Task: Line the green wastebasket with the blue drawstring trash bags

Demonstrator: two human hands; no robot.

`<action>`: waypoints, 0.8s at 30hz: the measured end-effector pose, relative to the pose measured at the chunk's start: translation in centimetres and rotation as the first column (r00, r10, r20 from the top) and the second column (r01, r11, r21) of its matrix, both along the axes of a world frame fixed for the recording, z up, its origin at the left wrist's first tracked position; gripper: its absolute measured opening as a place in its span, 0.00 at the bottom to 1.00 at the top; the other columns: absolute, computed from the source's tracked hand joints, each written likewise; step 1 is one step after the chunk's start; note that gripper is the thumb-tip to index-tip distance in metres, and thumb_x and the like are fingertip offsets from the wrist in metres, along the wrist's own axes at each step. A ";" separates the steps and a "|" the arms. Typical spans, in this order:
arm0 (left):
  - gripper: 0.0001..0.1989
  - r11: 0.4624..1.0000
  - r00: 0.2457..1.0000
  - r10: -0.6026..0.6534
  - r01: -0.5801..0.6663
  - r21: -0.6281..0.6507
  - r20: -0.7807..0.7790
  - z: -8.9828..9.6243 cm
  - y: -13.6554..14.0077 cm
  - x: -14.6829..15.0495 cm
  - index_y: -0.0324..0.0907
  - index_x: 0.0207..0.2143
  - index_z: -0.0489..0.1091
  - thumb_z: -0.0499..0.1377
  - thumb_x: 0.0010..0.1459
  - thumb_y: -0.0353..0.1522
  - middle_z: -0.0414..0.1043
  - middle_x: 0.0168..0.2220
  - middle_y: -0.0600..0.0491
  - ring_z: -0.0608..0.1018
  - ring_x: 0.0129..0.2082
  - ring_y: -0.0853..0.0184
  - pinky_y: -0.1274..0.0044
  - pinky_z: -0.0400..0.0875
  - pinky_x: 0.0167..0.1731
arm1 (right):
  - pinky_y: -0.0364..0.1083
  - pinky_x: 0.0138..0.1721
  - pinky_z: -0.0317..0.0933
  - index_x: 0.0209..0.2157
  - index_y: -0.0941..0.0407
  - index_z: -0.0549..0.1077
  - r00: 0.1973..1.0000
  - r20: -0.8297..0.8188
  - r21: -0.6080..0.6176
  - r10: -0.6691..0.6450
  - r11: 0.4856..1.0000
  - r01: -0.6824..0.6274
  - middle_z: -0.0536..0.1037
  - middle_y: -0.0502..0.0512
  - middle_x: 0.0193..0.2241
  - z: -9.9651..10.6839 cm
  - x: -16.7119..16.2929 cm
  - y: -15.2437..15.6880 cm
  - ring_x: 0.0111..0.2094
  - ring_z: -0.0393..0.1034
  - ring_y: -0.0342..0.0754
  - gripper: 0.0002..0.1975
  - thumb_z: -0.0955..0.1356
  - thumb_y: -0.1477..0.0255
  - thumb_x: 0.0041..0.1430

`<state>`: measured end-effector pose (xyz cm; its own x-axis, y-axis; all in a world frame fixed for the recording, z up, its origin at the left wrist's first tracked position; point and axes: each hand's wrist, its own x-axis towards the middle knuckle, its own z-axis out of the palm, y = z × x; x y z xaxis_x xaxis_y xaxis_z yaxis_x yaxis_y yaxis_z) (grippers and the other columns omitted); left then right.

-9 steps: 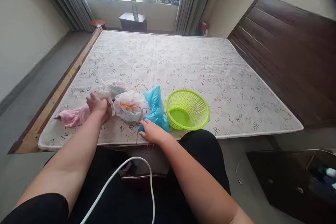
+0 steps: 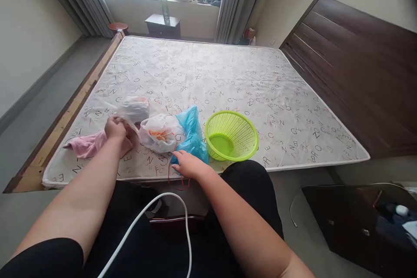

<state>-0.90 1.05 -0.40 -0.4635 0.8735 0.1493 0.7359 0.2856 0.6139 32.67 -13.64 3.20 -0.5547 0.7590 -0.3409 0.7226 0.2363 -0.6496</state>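
My left hand point(image 2: 114, 128) is closed on the near end of a thin see-through plastic bag point(image 2: 134, 109), whose full part lies on the mattress. Under and beside that hand lies a pink cloth point(image 2: 87, 144). To the right sits a white plastic bag point(image 2: 156, 134) with orange stuff showing at its mouth. My right hand point(image 2: 186, 164) rests at the near end of a blue plastic bag point(image 2: 190, 132), fingers bent, with red strings hanging by it over the mattress edge. What its fingertips pinch, if anything, is hidden. A lime-green basket point(image 2: 221, 145) stands upright right of the blue bag.
The letter-printed mattress point(image 2: 202, 76) spreads ahead, with a dark headboard point(image 2: 352, 65) on the right and a wooden bed rail point(image 2: 70, 115) on the left. A white cable point(image 2: 143, 209) arcs over my lap. A dark cabinet point(image 2: 345, 221) stands at lower right.
My left hand has shifted slightly left and down, and the see-through bag's neck now stretches toward it. My right hand stays by the blue bag. The view has turned slightly.
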 end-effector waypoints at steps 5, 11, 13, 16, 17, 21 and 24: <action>0.12 0.873 0.937 0.295 -0.344 0.347 0.187 4.2 0.3 0.1 0.29 0.54 0.60 0.50 0.69 0.22 0.70 0.52 0.44 0.71 0.43 0.70 0.73 0.70 0.48 | 0.63 0.61 0.66 0.64 0.57 0.68 0.998 -0.047 0.084 -0.045 0.995 0.049 0.69 0.70 0.65 0.2 -0.7 0.4 0.65 0.67 0.65 0.25 0.68 0.66 0.69; 0.11 0.876 0.969 -0.169 0.232 0.422 -0.183 9.1 -5.6 4.3 0.36 0.49 0.72 0.59 0.65 0.29 0.74 0.46 0.48 0.74 0.45 0.63 0.66 0.67 0.56 | 0.58 0.69 0.59 0.68 0.55 0.64 0.894 -0.402 0.446 -0.199 0.810 0.380 0.64 0.65 0.69 2.5 -1.5 1.2 0.71 0.59 0.55 0.25 0.65 0.70 0.72; 0.14 0.878 0.948 -0.260 0.311 0.363 -0.183 8.9 -9.2 7.0 0.40 0.52 0.72 0.60 0.65 0.34 0.76 0.45 0.48 0.76 0.44 0.61 0.67 0.70 0.53 | 0.56 0.70 0.57 0.69 0.54 0.62 0.862 -0.482 0.516 -0.153 0.746 0.421 0.64 0.63 0.69 3.3 -1.6 1.1 0.71 0.57 0.54 0.27 0.66 0.67 0.72; 0.14 0.867 0.929 -0.357 0.369 0.333 -0.099 7.5 -13.9 10.8 0.44 0.51 0.71 0.59 0.65 0.38 0.77 0.44 0.48 0.78 0.41 0.62 0.70 0.74 0.45 | 0.56 0.68 0.60 0.67 0.54 0.65 0.877 -0.473 0.551 -0.081 0.750 0.367 0.69 0.64 0.67 3.9 -1.5 0.8 0.68 0.62 0.55 0.28 0.69 0.64 0.69; 0.14 0.857 0.918 -0.388 0.392 0.334 -0.084 7.1 -14.9 11.7 0.44 0.50 0.71 0.59 0.64 0.38 0.78 0.44 0.48 0.79 0.41 0.61 0.70 0.74 0.44 | 0.55 0.66 0.62 0.65 0.55 0.67 0.884 -0.459 0.539 -0.088 0.763 0.356 0.72 0.63 0.63 3.9 -1.5 0.7 0.65 0.66 0.56 0.26 0.70 0.65 0.69; 0.12 0.837 0.894 -0.435 0.446 0.318 -0.111 6.9 -15.5 12.1 0.45 0.47 0.74 0.57 0.63 0.36 0.80 0.42 0.48 0.81 0.39 0.61 0.70 0.75 0.42 | 0.51 0.52 0.68 0.52 0.54 0.75 0.868 -0.428 0.428 -0.252 0.789 0.441 0.82 0.58 0.47 3.8 -0.6 0.7 0.49 0.76 0.54 0.12 0.65 0.71 0.71; 0.12 0.851 0.930 -0.332 0.366 0.375 -0.156 8.0 -13.8 9.4 0.43 0.46 0.76 0.57 0.63 0.35 0.79 0.39 0.47 0.80 0.39 0.59 0.68 0.75 0.44 | 0.48 0.41 0.65 0.46 0.53 0.75 0.760 -0.488 0.349 -0.430 0.702 0.621 0.81 0.55 0.38 4.4 1.4 1.2 0.39 0.75 0.52 0.10 0.63 0.70 0.70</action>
<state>8.51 -12.76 7.60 -0.1099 0.8366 0.5367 0.7946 -0.2504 0.5530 34.09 -12.42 7.57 -0.0161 0.9649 0.2621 0.5707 0.2241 -0.7900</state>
